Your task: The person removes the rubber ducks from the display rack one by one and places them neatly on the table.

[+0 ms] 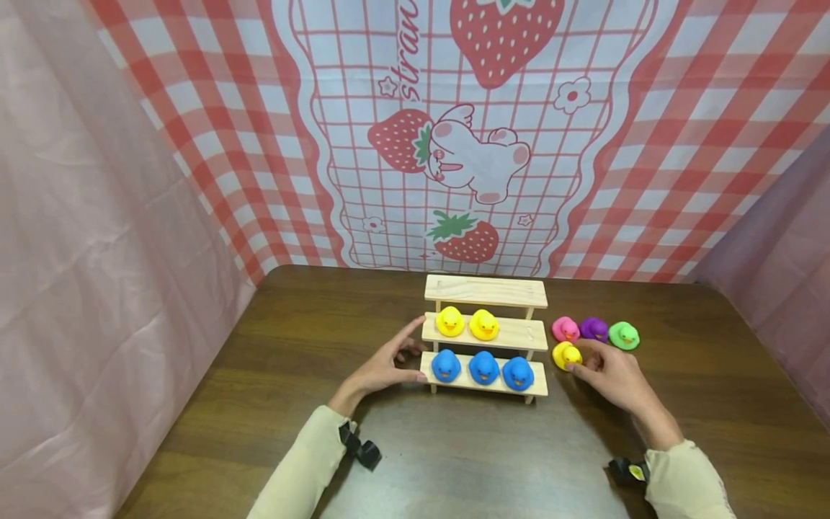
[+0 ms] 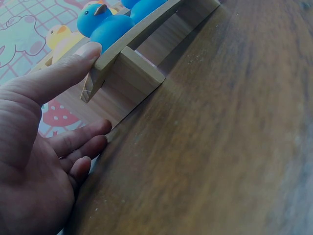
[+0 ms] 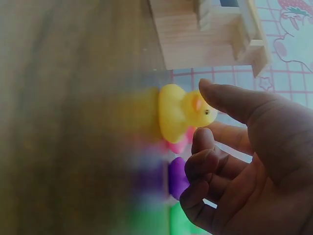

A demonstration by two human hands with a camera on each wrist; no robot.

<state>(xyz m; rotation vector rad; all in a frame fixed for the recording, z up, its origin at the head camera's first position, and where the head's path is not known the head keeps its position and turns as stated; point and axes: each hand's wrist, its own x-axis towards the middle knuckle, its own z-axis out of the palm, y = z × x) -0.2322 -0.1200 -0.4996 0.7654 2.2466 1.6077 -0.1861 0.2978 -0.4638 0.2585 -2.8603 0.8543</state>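
Observation:
A three-tier wooden display stand (image 1: 483, 334) sits on the table. My left hand (image 1: 387, 364) is at its left end, thumb on the edge of the bottom tier and index fingertip at the middle tier; in the left wrist view the lower fingers (image 2: 78, 139) lie beside the side panel. Several blue rubber ducks (image 1: 484, 368) line the bottom tier, and two yellow ducks (image 1: 467, 324) sit on the middle one. To the right of the stand, my right hand (image 1: 612, 375) pinches another yellow rubber duck (image 3: 173, 112) by the head between thumb and index finger, down at the table.
Behind the pinched duck, a pink duck (image 1: 566, 329), a purple duck (image 1: 594, 329) and a green duck (image 1: 625, 336) stand in a row on the brown table (image 1: 311, 324). A strawberry-print cloth (image 1: 454, 144) hangs at the back; a pink curtain (image 1: 97, 252) hangs at the left.

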